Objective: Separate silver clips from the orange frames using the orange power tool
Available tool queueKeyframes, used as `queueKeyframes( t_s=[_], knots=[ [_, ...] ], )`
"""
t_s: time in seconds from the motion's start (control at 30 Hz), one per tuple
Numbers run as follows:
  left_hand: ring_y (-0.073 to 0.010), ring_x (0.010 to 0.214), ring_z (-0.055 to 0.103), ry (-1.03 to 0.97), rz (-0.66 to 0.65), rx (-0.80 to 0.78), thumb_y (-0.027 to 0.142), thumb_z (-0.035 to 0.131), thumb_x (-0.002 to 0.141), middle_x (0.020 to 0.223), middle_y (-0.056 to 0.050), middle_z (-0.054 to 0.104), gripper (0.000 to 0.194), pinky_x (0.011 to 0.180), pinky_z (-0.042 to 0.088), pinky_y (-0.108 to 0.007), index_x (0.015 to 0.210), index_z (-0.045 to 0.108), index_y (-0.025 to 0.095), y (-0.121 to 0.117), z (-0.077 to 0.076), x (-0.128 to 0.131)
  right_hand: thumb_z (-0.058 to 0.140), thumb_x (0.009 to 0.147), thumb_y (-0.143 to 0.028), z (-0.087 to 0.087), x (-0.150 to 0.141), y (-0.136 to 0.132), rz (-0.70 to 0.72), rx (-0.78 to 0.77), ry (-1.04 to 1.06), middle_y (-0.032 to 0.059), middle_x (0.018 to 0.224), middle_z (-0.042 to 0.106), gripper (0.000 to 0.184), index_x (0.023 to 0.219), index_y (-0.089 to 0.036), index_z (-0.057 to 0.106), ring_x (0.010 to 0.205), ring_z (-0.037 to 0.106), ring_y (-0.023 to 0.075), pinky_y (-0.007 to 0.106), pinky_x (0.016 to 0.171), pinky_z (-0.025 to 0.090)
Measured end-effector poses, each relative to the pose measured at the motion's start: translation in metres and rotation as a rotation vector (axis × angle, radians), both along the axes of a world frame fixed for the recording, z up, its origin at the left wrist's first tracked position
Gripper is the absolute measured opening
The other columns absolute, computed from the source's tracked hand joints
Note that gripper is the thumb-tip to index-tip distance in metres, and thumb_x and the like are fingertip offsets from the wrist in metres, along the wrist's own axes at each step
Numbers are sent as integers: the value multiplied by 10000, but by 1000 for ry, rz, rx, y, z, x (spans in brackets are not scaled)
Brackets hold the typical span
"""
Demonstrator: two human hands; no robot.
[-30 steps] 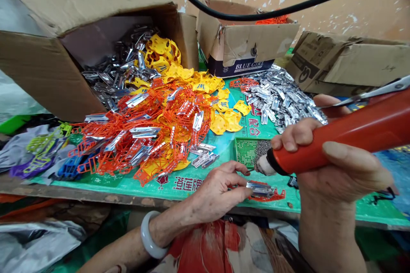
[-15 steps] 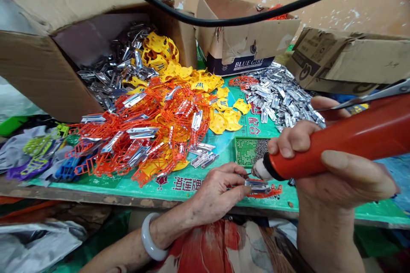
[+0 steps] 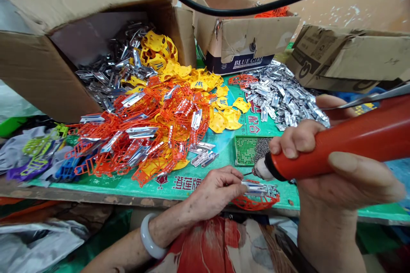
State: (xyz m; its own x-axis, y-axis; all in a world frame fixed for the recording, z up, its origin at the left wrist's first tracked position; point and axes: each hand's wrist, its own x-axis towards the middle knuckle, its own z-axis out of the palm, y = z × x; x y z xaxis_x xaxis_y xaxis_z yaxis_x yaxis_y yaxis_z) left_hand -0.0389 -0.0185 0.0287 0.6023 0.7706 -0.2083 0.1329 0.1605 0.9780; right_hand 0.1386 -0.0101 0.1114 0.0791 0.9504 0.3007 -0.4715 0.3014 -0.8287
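Observation:
My right hand (image 3: 333, 170) is wrapped round a red electric screwdriver (image 3: 361, 136), which points left. A silver metal strip (image 3: 368, 98) runs along the top of its body. Its thin bit (image 3: 248, 173) ends close to the fingertips of my left hand (image 3: 218, 192). Those fingers pinch an orange plastic frame (image 3: 256, 203) with a silver metal plate (image 3: 254, 187) on it, near the table's front edge. Whether a screw sits on the bit is too small to tell. Just behind stands a green tray (image 3: 245, 149) with many small dark metal pieces, partly hidden by the screwdriver.
Orange frames (image 3: 128, 136), some with plates, pile up left, near yellow plastic parts (image 3: 224, 117). Silver plates (image 3: 282, 94) lie heaped back right. Cardboard boxes (image 3: 253, 38) line the back. A black cable (image 3: 224, 10) hangs across the top.
The orange frame has turned, so more of it shows towards the table's front edge. My right hand and the screwdriver have shifted slightly right, and more of the bit is visible.

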Motion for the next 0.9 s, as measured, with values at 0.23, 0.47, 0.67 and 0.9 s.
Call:
queueKeyframes(
  t_s=[0.23, 0.47, 0.67, 0.9],
  knots=[
    [-177, 945, 563, -49, 45, -186, 310, 568, 844, 1115, -49, 605, 234, 838, 402, -264, 800, 737, 153, 4, -4, -8, 696, 662, -246, -1, 0, -6, 29, 16, -19, 1, 671, 571, 557, 1191, -249, 519, 609, 517, 174, 405, 659, 476],
    [-153, 792, 511, -65, 62, -231, 375, 589, 822, 865, -32, 616, 279, 731, 363, -253, 760, 701, 127, 2, -4, -9, 711, 663, -282, -8, -1, -5, 17, 72, -65, -3, 671, 576, 576, 1195, -276, 490, 595, 531, 182, 418, 635, 490],
    [-118, 684, 428, -49, 68, -281, 380, 610, 794, 720, 10, 524, 295, 658, 316, -236, 640, 631, 130, 2, -3, -8, 709, 686, -277, -10, 0, -4, 35, 84, -92, -17, 677, 579, 557, 1189, -297, 471, 584, 534, 174, 419, 630, 495],
    [-116, 679, 435, -42, 85, -316, 377, 623, 780, 715, 12, 524, 291, 666, 315, -243, 640, 634, 122, 2, -5, -7, 699, 704, -268, -11, 1, -4, 64, 103, -108, -9, 674, 577, 550, 1196, -279, 453, 585, 553, 187, 435, 626, 501]
  ],
)
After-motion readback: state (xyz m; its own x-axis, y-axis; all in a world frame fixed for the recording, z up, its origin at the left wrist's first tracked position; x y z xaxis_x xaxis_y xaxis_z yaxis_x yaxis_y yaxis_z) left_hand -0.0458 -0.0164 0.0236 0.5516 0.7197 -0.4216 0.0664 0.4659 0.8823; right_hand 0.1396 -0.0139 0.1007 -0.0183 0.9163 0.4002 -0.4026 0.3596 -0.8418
